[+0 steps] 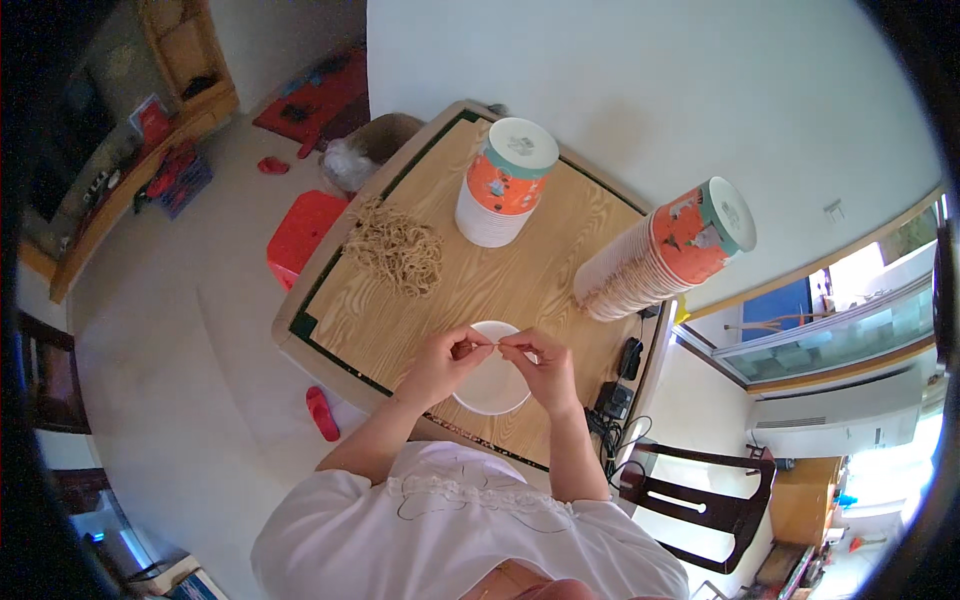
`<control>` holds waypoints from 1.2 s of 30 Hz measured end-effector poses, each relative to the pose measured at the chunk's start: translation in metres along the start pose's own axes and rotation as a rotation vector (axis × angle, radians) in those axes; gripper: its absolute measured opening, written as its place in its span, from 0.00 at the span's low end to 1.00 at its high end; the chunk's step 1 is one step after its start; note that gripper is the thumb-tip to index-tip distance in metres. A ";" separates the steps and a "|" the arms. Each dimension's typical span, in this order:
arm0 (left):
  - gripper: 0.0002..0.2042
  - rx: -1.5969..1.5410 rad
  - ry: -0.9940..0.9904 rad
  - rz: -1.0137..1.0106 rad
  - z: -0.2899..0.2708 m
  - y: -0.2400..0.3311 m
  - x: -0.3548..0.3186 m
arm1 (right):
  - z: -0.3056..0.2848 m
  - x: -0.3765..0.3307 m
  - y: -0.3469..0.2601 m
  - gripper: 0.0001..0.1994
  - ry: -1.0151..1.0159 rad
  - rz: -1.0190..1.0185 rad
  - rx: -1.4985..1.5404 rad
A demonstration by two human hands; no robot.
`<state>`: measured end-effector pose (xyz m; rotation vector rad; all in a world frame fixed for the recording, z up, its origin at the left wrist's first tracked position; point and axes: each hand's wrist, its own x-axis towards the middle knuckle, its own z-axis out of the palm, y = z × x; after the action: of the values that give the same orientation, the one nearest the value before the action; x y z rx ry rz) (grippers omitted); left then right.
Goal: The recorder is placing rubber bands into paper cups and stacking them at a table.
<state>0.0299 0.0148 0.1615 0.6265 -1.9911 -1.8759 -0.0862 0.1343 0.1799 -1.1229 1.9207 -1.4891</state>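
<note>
Left hand and right hand pinch closed, their hold unclear, above a round white paper tub on the wood-grain table. The tall, strand-edged orange-and-white tub stack seems done; the short orange-and-white tub stack and tangled tan twine seem left.

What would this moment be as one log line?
left hand, right hand: pinched close together above white tub | anything held: unclear | tan string: tangled on table | tub stacks: farther back

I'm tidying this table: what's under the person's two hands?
A white bowl shows there, on the wood-grain tabletop; the left hand and right hand cover parts of it, which can't be seen.
</note>
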 end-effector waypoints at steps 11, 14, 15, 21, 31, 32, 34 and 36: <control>0.05 -0.034 0.061 0.056 -0.002 -0.003 0.001 | -0.003 0.009 0.006 0.05 -0.013 -0.057 -0.152; 0.06 -0.039 0.110 0.088 0.005 -0.019 0.009 | -0.004 0.013 0.004 0.03 -0.039 -0.066 -0.151; 0.07 0.000 0.140 0.125 0.007 -0.025 0.011 | -0.005 0.015 0.006 0.03 -0.046 -0.063 -0.151; 0.06 0.017 0.097 0.067 0.028 -0.028 0.029 | -0.013 0.029 0.035 0.06 -0.099 0.032 -0.357; 0.06 0.016 0.102 -0.018 0.050 -0.136 0.042 | -0.017 0.023 0.113 0.11 -0.193 0.141 -0.575; 0.06 0.095 0.124 -0.015 0.048 -0.133 0.041 | -0.014 0.018 0.113 0.14 -0.216 0.193 -0.602; 0.06 0.175 0.140 -0.019 0.047 -0.132 0.041 | -0.008 0.009 0.118 0.16 -0.215 0.221 -0.557; 0.07 0.281 0.144 -0.067 0.047 -0.133 0.040 | -0.005 0.004 0.118 0.17 -0.210 0.249 -0.513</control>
<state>-0.0171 0.0292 0.0228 0.8881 -2.1787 -1.5479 -0.1298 0.1435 0.0704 -1.1348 2.2519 -0.7328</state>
